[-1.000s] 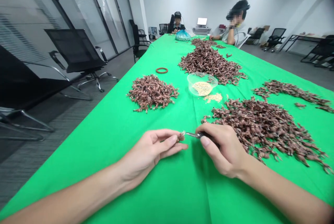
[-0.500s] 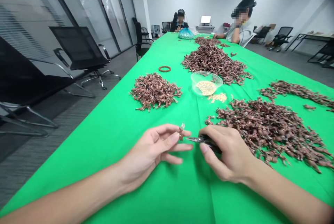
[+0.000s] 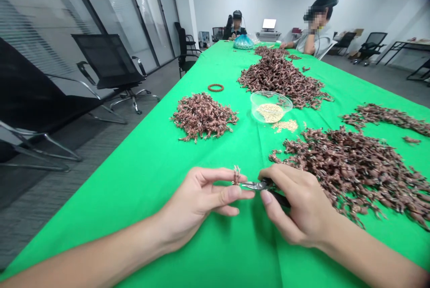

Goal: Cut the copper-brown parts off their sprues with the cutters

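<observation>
Between thumb and fingers, my left hand [image 3: 204, 194] pinches a small brown figurine [image 3: 237, 176] with pale tips pointing up; its exact kind is too small to tell. My right hand [image 3: 298, 203] is wrapped round dark-handled pliers [image 3: 257, 185]. Their slim metal jaws point left and reach the figurine's lower part; whether they grip it I cannot tell. Just right of my right hand spreads a large pile of like brown pieces [image 3: 356, 167]. A smaller pile [image 3: 204, 117] lies beyond my left hand.
A clear plastic bowl [image 3: 258, 115] holds small pale-gold bits, some spilled beside it. Behind it stretches another brown heap [image 3: 282, 77]. A brown ring [image 3: 215, 87] lies on the green cloth [image 3: 161, 162]. Two people sit farther along the table, near a blue bag [image 3: 243, 42]. Chairs [image 3: 107, 62] stand at left.
The pliers' jaws have closed the gap to the figurine, which now stands more upright in my left fingers. My left thumb has moved lower. The whole view has shifted slightly.
</observation>
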`<action>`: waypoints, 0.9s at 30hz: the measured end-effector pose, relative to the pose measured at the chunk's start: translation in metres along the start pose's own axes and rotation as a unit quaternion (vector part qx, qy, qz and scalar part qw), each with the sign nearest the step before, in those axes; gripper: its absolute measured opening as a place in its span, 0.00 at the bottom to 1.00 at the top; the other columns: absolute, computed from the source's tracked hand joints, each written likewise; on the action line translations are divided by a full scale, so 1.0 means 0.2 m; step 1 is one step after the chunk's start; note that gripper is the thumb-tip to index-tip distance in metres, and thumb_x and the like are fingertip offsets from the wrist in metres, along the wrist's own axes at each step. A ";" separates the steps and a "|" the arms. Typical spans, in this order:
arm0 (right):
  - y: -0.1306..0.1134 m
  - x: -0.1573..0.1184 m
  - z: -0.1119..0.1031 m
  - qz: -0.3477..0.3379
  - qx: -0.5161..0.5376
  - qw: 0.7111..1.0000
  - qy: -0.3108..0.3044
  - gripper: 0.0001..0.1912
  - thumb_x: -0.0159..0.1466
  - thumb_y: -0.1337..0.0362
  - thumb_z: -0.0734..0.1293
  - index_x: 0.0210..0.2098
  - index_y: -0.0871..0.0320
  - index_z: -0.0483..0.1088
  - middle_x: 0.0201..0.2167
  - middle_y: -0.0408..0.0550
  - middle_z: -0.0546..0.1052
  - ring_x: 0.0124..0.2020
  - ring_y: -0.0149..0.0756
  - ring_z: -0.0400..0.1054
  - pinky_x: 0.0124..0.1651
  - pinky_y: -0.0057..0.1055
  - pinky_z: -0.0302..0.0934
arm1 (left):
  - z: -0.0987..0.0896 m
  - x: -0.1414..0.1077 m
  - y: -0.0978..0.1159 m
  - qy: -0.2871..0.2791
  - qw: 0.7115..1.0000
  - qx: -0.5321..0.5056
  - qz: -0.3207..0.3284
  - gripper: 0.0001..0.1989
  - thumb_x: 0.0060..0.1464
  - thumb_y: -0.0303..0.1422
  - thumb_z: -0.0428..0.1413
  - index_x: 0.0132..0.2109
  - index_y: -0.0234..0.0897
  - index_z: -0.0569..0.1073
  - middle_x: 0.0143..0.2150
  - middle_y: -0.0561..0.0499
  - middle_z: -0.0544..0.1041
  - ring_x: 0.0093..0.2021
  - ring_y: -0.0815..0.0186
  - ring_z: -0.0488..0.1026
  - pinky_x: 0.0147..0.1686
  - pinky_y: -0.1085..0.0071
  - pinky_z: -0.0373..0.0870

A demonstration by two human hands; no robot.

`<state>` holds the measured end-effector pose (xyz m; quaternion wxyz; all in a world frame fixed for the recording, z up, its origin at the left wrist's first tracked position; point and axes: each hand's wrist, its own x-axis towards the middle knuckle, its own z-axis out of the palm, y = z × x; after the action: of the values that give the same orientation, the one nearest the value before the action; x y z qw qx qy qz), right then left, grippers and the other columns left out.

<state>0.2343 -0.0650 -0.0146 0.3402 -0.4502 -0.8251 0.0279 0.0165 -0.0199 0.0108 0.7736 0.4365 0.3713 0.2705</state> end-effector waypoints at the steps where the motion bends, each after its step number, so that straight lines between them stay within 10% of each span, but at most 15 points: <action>1: 0.00 0.00 0.00 -0.002 -0.001 1.000 0.001 0.08 0.67 0.64 0.60 0.42 0.61 0.67 0.27 0.46 0.68 0.27 0.35 0.62 0.30 0.34 0.54 | 0.00 0.00 0.00 -0.001 1.000 0.000 -0.001 0.10 0.49 0.32 0.70 0.40 0.35 0.83 0.46 0.46 0.82 0.46 0.58 0.82 0.26 0.84 0.73; 27: -0.05 -0.03 0.02 0.017 0.012 0.999 -0.028 0.08 0.68 0.65 0.59 0.38 0.61 0.68 0.23 0.42 0.65 0.23 0.32 0.59 0.27 0.34 0.48 | -0.03 0.02 -0.03 -0.030 0.995 0.019 0.092 0.06 0.46 0.27 0.70 0.34 0.33 0.84 0.40 0.47 0.80 0.34 0.65 0.81 0.28 0.76 0.81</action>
<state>0.2269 -0.0737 -0.0168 0.3219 -0.4586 -0.8263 0.0563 0.0146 -0.0170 0.0015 0.7477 0.4912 0.3115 0.3205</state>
